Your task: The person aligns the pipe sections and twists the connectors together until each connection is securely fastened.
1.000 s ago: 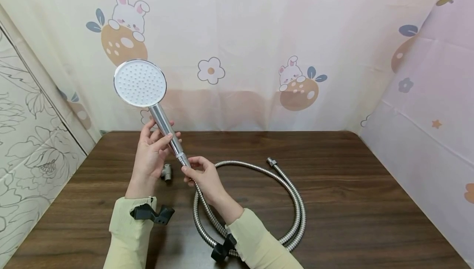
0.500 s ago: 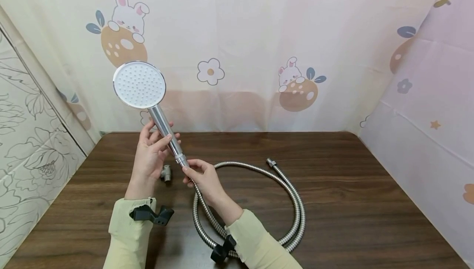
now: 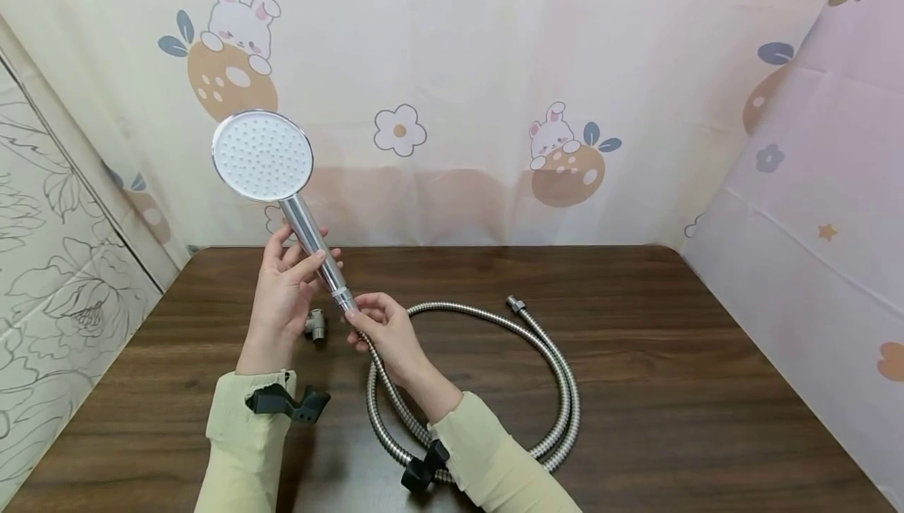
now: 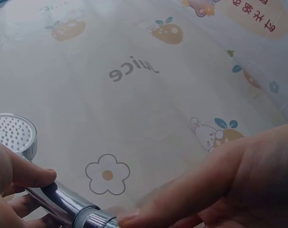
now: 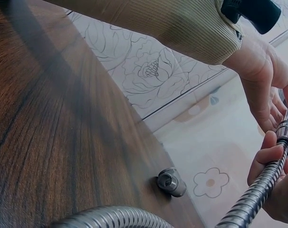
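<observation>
- Far left, I see a panel (image 3: 78,293) covered in line-drawn flowers, alongside the brown table (image 3: 671,387).
- The shower head (image 3: 262,156) is up in the air over the back of the table, tilted, its white face to the upper left and its chrome handle slanting down to the right.
- The left hand (image 3: 277,301) has thumb and fingers closed about the handle.
- Just right of that wrist, a small metal fitting (image 3: 316,326) sits on the table, touched by neither hand.
- The right hand (image 3: 391,340) pinches the joint where the hose (image 5: 255,192) meets the handle's lower end.
- From there the hose drops and loops on the table, its loose nut (image 3: 516,304) at the right.
- Behind everything hangs a bunny-print curtain (image 3: 459,66).
</observation>
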A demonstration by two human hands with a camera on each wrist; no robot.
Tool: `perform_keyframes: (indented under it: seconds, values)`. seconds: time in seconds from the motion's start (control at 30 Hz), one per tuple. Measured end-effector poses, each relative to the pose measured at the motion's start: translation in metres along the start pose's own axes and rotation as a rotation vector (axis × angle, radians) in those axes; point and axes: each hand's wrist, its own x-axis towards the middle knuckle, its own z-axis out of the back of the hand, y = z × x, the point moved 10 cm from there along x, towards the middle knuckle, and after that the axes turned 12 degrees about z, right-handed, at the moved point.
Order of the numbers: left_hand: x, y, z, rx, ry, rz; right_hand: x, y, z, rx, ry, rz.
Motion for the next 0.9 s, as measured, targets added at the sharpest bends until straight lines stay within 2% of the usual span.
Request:
perform_keyframes:
  seconds: [0.9]
  values:
    - [0.0008, -0.0007, 0.0011, -0.022, 0.006, -0.006, 0.0017, -0.0016, 0.001, -0.038, -0.003, -0.006]
